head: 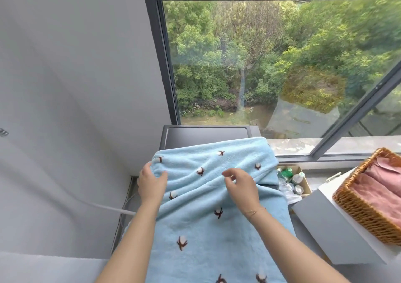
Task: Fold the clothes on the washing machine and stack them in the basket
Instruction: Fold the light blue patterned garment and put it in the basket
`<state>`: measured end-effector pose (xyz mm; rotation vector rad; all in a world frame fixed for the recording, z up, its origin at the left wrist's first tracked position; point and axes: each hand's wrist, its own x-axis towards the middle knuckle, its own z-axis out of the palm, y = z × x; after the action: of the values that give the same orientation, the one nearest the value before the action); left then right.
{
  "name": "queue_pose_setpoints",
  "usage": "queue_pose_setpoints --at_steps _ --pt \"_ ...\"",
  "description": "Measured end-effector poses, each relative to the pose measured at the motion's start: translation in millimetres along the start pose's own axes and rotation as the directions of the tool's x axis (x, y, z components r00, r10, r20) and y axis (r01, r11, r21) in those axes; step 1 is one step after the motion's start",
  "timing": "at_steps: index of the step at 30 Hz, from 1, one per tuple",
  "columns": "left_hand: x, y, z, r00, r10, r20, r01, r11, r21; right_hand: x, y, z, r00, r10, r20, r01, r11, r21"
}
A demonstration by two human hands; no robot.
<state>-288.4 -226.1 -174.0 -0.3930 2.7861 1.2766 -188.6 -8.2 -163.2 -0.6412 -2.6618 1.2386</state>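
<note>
A light blue fleece cloth (208, 224) with small brown-and-white cotton flowers lies spread over the grey washing machine (206, 134), its far part folded back toward me. My left hand (152, 181) pinches the fold's left edge. My right hand (240, 185) pinches the cloth near the fold's middle. A wicker basket (358, 211) stands at the right on a white surface, with folded pink cloth (382, 187) inside it.
A cardboard box of plastic bottles (293, 180) sits on the floor between the machine and the white unit (338, 228). A large window (271, 65) faces trees ahead. A grey wall (76, 87) is at the left, with a white hose (97, 205) running along it.
</note>
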Motion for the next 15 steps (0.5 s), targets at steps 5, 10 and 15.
queue_pose_setpoints --at_steps 5,10,15 --pt "54 -14 18 0.925 -0.373 0.069 0.375 0.927 -0.02 58 0 -2 0.995 0.024 0.1 -0.021 0.999 -0.036" --pt "67 -18 15 0.951 -0.309 -0.015 0.305 0.945 -0.122 99 13 18 0.975 0.028 0.221 -0.006 0.995 -0.096" --pt "103 -19 -2 0.961 -0.181 -0.211 0.155 0.979 -0.135 117 18 34 0.984 -0.038 0.175 0.059 0.991 -0.119"
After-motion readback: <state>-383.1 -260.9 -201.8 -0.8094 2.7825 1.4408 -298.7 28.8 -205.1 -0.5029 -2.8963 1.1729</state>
